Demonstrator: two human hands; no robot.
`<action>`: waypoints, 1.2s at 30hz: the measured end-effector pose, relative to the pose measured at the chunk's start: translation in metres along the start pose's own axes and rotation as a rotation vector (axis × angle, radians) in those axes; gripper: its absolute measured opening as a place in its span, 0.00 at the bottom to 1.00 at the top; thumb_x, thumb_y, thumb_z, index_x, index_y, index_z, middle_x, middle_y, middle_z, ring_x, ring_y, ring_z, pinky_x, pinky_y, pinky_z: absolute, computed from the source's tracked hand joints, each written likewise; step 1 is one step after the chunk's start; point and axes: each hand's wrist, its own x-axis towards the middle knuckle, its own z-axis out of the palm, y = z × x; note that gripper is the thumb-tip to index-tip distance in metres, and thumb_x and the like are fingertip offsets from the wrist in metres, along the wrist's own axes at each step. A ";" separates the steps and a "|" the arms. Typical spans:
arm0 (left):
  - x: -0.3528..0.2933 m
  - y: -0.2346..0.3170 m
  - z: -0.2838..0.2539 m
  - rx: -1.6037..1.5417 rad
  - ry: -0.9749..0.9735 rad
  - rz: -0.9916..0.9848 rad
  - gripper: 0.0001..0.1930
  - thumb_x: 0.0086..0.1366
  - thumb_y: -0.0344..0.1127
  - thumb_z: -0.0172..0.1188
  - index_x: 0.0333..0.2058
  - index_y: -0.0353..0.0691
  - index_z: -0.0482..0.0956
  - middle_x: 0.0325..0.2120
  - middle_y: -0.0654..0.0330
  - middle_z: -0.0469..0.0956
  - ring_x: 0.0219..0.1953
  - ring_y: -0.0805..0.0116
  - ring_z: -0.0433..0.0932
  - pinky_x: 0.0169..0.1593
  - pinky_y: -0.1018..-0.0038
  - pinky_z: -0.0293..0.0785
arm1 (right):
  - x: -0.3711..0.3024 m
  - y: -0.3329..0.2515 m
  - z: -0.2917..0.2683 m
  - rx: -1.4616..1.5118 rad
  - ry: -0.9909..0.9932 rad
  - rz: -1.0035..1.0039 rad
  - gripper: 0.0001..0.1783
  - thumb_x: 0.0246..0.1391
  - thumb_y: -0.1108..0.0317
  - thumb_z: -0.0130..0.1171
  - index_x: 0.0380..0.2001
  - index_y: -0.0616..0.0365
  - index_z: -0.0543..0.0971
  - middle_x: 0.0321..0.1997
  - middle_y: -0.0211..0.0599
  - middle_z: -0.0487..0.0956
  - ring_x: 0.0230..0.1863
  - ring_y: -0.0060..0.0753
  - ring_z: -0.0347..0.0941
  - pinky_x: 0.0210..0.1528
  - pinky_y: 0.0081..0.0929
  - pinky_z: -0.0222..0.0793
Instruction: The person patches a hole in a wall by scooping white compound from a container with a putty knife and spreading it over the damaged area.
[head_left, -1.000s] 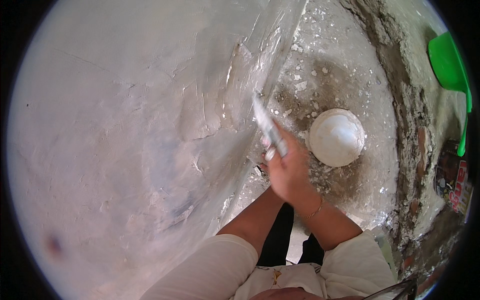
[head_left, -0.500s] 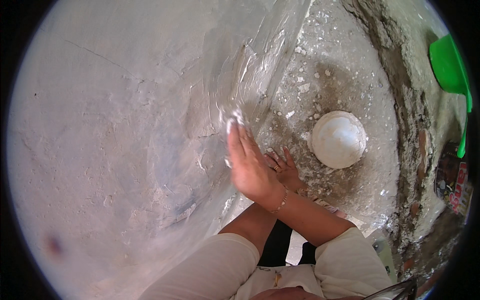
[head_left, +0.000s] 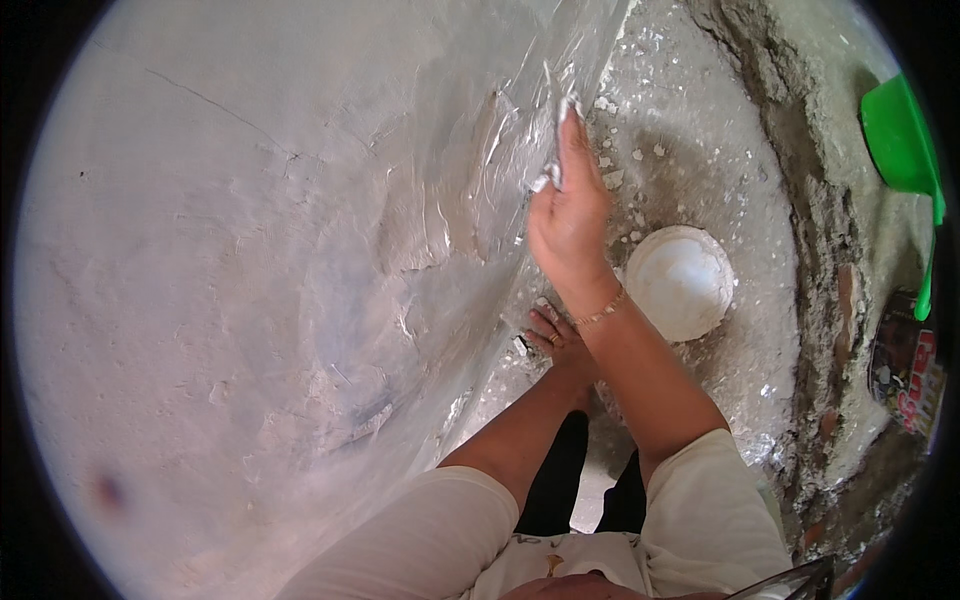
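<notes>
My right hand [head_left: 572,220], a bracelet at its wrist, is raised beside the grey surface [head_left: 250,330] with wet paste smears [head_left: 485,150]. White paste coats its fingertips. One finger stretches ahead and the others curl in; a thin pale edge shows beside them, but what they grip is hard to make out. Lower down, my left hand [head_left: 562,345], wearing a ring, has its fingers spread near the seam at the foot of that surface, its forearm partly behind the right one. A round white bowl [head_left: 680,283], white inside, stands to the right of my right wrist.
Paste specks dot the rough grey ground [head_left: 690,150] around the bowl. Beyond it runs a broken, crumbling edge [head_left: 800,200]. A green long-handled plastic scoop [head_left: 895,135] and a dark printed packet [head_left: 905,365] lie at the far right.
My right hand has swept up and to the right over the smeared surface, turning more edge-on. My left hand has shifted slightly left and down and shows beside the right forearm.
</notes>
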 end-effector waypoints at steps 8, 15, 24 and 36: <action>-0.001 -0.006 0.004 0.008 0.037 -0.037 0.79 0.34 0.61 0.75 0.65 0.31 0.19 0.64 0.23 0.25 0.63 0.19 0.17 0.55 0.23 0.20 | -0.037 -0.031 -0.005 0.078 -0.297 0.060 0.36 0.45 0.91 0.41 0.63 0.70 0.62 0.66 0.58 0.63 0.68 0.49 0.59 0.69 0.34 0.54; -0.013 -0.001 -0.043 -0.093 -0.200 -0.050 0.80 0.34 0.61 0.75 0.64 0.31 0.17 0.63 0.23 0.22 0.62 0.19 0.14 0.54 0.22 0.18 | 0.035 0.021 -0.037 -0.080 0.041 0.186 0.30 0.45 0.83 0.43 0.55 0.65 0.74 0.55 0.54 0.75 0.56 0.48 0.73 0.61 0.32 0.65; -0.007 -0.001 -0.027 -0.091 -0.143 -0.044 0.82 0.31 0.61 0.77 0.64 0.29 0.17 0.61 0.17 0.22 0.61 0.15 0.15 0.53 0.21 0.19 | 0.045 -0.003 -0.034 0.005 -0.156 0.108 0.27 0.44 0.82 0.45 0.50 0.59 0.79 0.46 0.51 0.81 0.51 0.41 0.77 0.56 0.29 0.68; -0.001 0.004 -0.002 -0.093 -0.062 -0.014 0.80 0.33 0.60 0.76 0.64 0.28 0.19 0.61 0.18 0.22 0.61 0.17 0.14 0.54 0.22 0.19 | 0.047 -0.032 -0.016 0.039 0.018 -0.080 0.29 0.42 0.85 0.48 0.52 0.59 0.77 0.49 0.47 0.80 0.54 0.45 0.76 0.56 0.35 0.70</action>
